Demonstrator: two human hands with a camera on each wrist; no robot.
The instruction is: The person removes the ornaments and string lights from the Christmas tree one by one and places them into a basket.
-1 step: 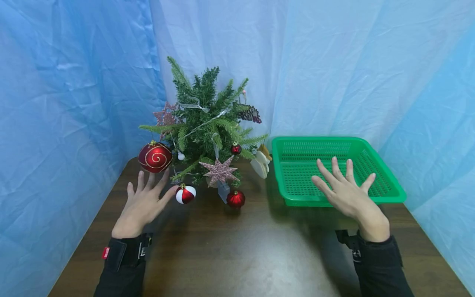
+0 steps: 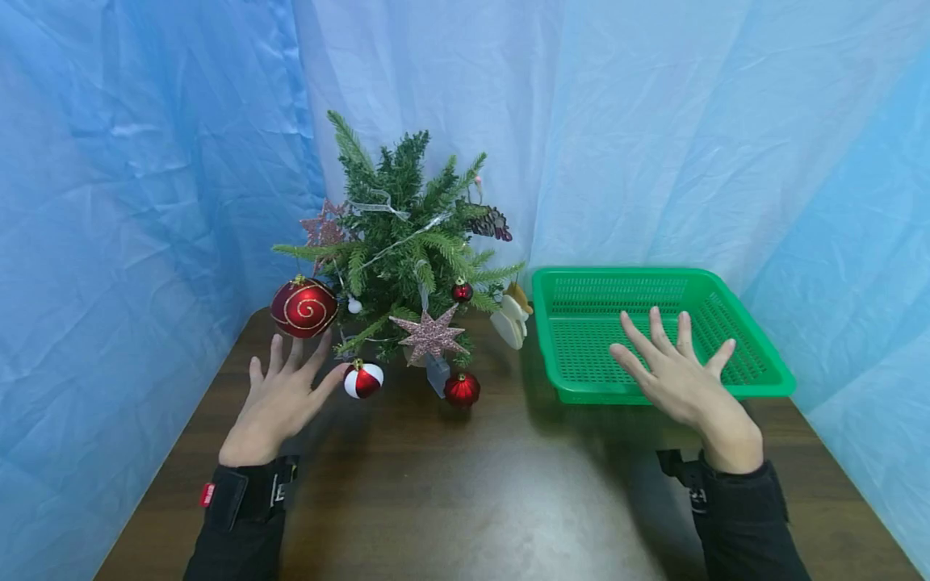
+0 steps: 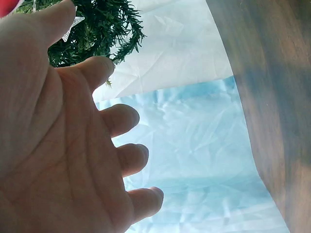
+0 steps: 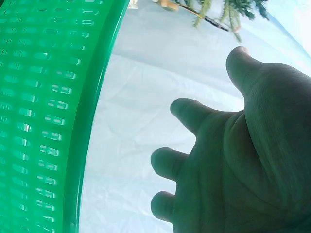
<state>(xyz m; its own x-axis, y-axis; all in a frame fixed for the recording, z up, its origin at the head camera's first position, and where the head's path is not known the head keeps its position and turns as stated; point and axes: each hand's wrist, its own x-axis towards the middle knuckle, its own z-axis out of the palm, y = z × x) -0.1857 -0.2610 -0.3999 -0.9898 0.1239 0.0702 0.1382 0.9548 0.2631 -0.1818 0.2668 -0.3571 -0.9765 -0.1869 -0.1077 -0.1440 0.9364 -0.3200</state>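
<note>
A small artificial Christmas tree [image 2: 407,218] stands left of centre in the head view, hung with ornaments. My left hand [image 2: 279,403], fingers spread and holding nothing, is over the table at the tree's lower left. Its fingertips are just below a red bauble with a gold swirl [image 2: 304,307], and its thumb tip is right beside a red-and-white bauble [image 2: 363,380]. On the right, my right hand [image 2: 686,387] hovers over the near side of a green plastic basket [image 2: 548,355], fingers spread, nothing in it. In the right wrist view the palm [image 4: 218,179] shows bare.
Also on the tree are a pink glitter star [image 2: 430,332], a ribbed red bauble [image 2: 462,390], a small dark red bauble [image 2: 462,290], a pinecone [image 2: 490,223] and a pale flat ornament [image 2: 511,321]. Blue cloth [image 2: 654,121] surrounds the brown table [image 2: 465,500].
</note>
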